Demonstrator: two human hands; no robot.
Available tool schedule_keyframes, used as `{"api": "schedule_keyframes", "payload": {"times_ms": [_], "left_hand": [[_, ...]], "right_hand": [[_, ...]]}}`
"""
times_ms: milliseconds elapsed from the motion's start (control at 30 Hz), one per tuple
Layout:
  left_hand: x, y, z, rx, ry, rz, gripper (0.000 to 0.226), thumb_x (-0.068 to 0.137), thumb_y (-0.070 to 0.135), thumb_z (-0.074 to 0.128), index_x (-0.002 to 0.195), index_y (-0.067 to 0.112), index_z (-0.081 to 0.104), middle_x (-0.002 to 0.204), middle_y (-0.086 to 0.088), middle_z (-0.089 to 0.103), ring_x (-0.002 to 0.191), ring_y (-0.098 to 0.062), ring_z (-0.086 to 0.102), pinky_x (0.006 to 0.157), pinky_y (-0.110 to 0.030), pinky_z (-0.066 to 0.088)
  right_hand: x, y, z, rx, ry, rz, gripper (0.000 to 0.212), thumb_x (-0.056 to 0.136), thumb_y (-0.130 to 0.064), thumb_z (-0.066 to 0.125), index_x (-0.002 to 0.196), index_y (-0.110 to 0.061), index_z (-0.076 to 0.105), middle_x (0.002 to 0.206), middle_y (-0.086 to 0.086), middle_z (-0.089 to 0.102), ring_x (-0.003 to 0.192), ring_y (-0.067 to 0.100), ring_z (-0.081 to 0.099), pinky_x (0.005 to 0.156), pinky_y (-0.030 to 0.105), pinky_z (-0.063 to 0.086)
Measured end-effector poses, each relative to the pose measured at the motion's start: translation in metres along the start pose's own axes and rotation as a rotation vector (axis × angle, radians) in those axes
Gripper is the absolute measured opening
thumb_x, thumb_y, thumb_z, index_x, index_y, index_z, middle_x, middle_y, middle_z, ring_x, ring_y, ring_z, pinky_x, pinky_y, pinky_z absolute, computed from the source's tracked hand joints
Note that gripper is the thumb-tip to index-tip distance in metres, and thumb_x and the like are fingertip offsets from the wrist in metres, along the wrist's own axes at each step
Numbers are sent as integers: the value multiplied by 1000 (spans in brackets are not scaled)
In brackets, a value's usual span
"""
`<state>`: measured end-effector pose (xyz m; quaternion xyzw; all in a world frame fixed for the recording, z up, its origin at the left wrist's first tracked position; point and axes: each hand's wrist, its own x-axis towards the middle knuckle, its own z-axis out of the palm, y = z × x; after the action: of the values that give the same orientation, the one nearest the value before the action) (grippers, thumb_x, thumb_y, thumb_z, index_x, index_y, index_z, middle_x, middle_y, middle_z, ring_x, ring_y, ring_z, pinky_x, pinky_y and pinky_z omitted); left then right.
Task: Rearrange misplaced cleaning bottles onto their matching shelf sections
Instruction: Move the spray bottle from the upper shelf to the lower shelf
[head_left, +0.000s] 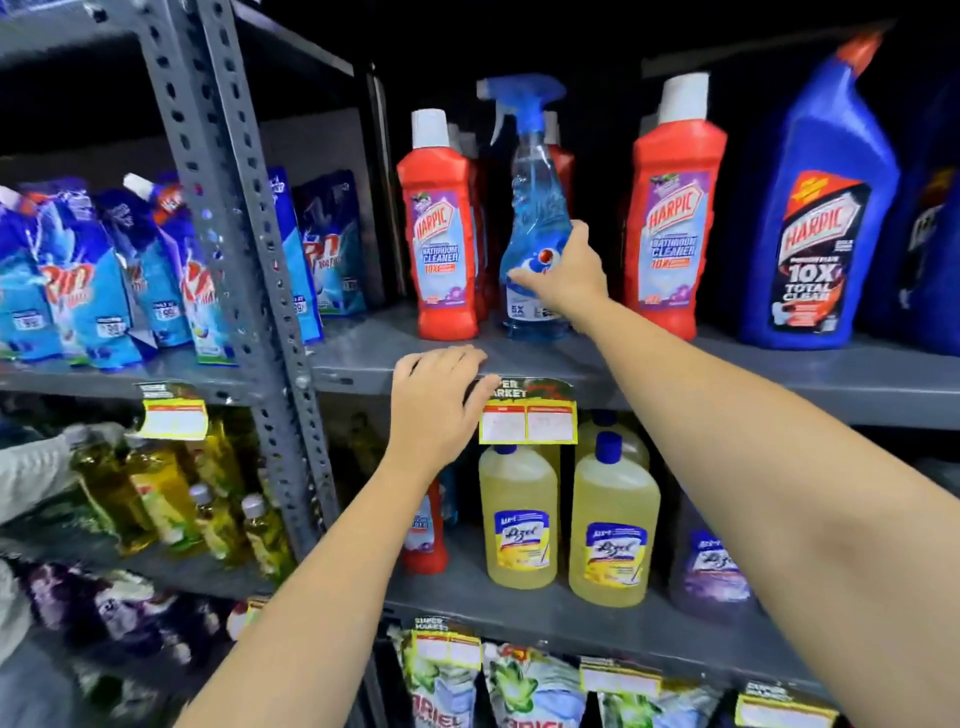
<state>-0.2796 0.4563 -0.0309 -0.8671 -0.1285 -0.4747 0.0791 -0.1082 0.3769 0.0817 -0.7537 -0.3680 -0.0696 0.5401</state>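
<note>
A clear blue spray bottle with a blue trigger head stands on the upper grey shelf between two red Harpic bathroom cleaner bottles. My right hand grips the spray bottle's lower body from the right. My left hand rests with relaxed fingers on the front edge of that shelf, just left of a yellow price tag. A big blue Harpic toilet cleaner bottle stands at the right. On the shelf below, a red bottle shows partly behind my left wrist, beside yellow Lizol bottles.
A grey perforated upright divides the bays. Blue detergent pouches fill the left bay, with yellow-green bottles beneath. A purple Lizol bottle stands at lower right. Ariel pouches hang at the bottom.
</note>
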Motion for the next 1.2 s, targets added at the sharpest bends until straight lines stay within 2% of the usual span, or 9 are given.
{"api": "schedule_keyframes", "payload": {"times_ms": [233,500,600,700,833,967,1033,1133,1200], "left_hand": [[-1,-5,9,-3,71,13,37,97,42,43,106,16,67,106,3,70,99,-17,60,83,-39,35],[-8,0,11,-68,86,-11,41,99,40,40,113,9,64,114,-5,65,107,-24,56,95,-39,32],[-31,2,12,-106,111,-54,46,99,35,39,131,6,54,139,-12,51,133,-28,40,114,-45,18],[-83,7,23,-79,84,-111,55,100,37,37,144,4,39,154,-19,27,145,-30,16,116,-51,8],[-157,3,48,-85,-212,-156,55,101,43,31,144,9,39,159,-13,18,147,-26,10,116,-53,11],[-211,-1,77,-113,-495,-136,58,103,51,21,142,16,44,158,-3,24,145,-22,18,114,-49,18],[-229,-2,93,-153,-622,-158,61,101,54,19,144,16,41,158,-4,23,142,-24,25,113,-48,25],[-248,-2,115,-178,-775,-184,71,97,62,13,149,18,33,160,-1,9,144,-22,20,114,-46,25],[-255,0,123,-171,-871,-180,77,93,65,7,151,19,26,161,0,2,146,-21,12,116,-45,17]], "right_hand": [[-17,-1,-1,18,77,-92,80,75,-25,82,136,-12,32,126,6,60,112,27,59,89,34,44],[-54,2,-28,213,116,-220,85,69,-27,84,133,-5,34,118,4,62,106,17,64,98,36,50],[-86,2,-53,342,127,-280,70,72,-21,81,125,-4,39,117,2,61,107,10,64,98,34,51],[-127,10,-69,388,102,-339,57,76,-9,79,116,-15,39,113,-10,57,106,-6,60,93,19,48],[-176,36,-67,433,-30,-349,70,67,-33,86,118,-29,38,119,-8,58,116,11,59,99,30,47],[-215,77,-38,417,-193,-210,71,56,-18,86,110,-32,42,104,-36,60,98,-13,59,83,7,46],[-234,108,-16,347,-215,-161,73,55,-26,86,111,-35,42,105,-44,54,99,-18,55,86,7,44],[-250,159,18,283,-265,24,74,59,-32,88,116,-40,42,112,-34,58,109,-7,58,99,36,49],[-255,187,37,248,-247,114,74,60,-39,86,119,-32,43,113,-19,63,111,8,62,98,44,50]]}}
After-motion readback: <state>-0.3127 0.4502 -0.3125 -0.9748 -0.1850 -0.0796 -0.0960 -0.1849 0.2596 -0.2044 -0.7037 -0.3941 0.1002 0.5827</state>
